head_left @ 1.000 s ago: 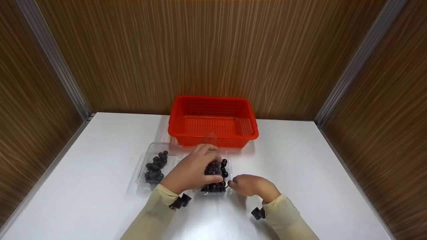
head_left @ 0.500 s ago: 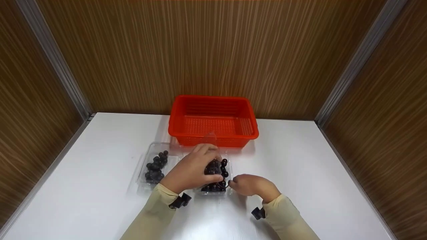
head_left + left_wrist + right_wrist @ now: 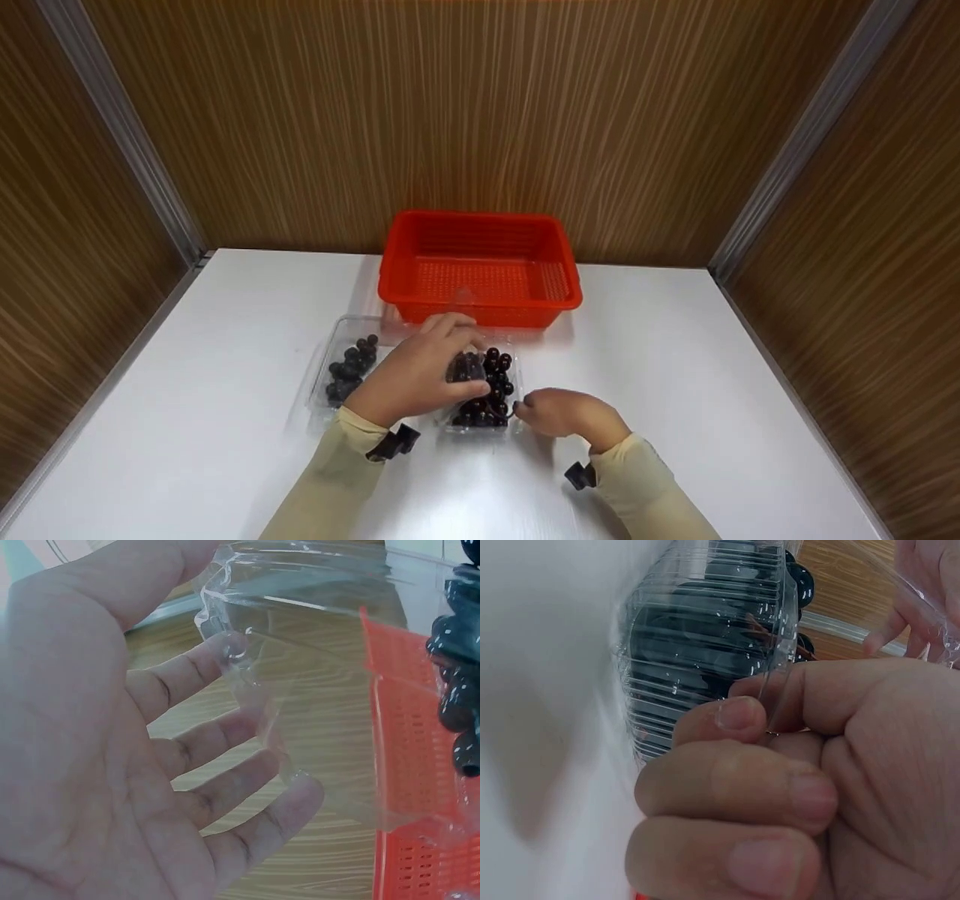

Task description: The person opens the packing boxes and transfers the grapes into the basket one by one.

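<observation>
A clear plastic box lid [image 3: 322,690] is held along its edge between the thumb and spread fingertips of my left hand [image 3: 420,371]. It stands raised on the left side of a clear clamshell box [image 3: 697,667] with ridged walls. Dark grapes [image 3: 495,379] fill that box, some seen through the plastic, and a thin brown stem [image 3: 761,630] shows among them. Low at the box's right side, my right hand [image 3: 566,412] pinches the rim between thumb and index finger, its other fingers curled. In the right wrist view, part of the left hand [image 3: 934,596] appears beyond the lid.
Just left of the left hand lies another clear plastic box [image 3: 322,367] with dark grapes in it. Behind both boxes stands a red plastic basket [image 3: 480,304], close to the wooden back wall [image 3: 480,112]. White tabletop [image 3: 675,360] extends to either side.
The left hand has drawn the lid slightly left and up, so more grapes show in the box. The right hand stays at the rim.
</observation>
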A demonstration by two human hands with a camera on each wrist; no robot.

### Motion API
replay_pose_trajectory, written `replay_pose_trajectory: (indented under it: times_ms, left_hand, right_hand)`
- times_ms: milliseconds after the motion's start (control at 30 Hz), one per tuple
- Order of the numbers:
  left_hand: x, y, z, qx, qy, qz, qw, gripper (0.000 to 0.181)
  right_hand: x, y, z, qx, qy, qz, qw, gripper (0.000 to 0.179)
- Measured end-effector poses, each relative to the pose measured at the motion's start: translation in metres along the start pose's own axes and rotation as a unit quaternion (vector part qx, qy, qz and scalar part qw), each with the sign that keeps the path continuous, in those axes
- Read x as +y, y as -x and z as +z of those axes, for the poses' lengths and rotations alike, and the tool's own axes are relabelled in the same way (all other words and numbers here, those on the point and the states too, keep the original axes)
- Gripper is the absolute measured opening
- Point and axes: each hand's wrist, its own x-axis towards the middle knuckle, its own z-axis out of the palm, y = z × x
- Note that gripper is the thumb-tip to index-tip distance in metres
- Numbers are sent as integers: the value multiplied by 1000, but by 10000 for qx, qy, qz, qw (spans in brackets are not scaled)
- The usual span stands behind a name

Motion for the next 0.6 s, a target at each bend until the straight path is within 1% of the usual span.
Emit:
replay_pose_trajectory:
  times_ms: [167, 300, 433, 533, 600]
  left_hand:
    - [-2, 5, -6, 127, -47, 4, 9999, 49]
    - [-4, 8, -10, 238, -178, 9, 9996, 51]
    - [-6, 12, -14, 217, -298, -90, 9993, 56]
    - [-8, 15, -16, 213, -228, -175, 9994, 57]
    - [-9, 18, -17, 212, -178, -177, 9995, 57]
  right_hand:
    - [-1, 0, 0, -4, -74, 15, 10000, 42]
    - [-1, 1, -1, 17, -51, -8, 10000, 43]
    - [-2, 2, -1, 30, -58, -32, 10000, 43]
    - [-1, 1, 0, 6, -84, -69, 9999, 42]
    - [-1, 2, 1, -16, -107, -39, 9999, 42]
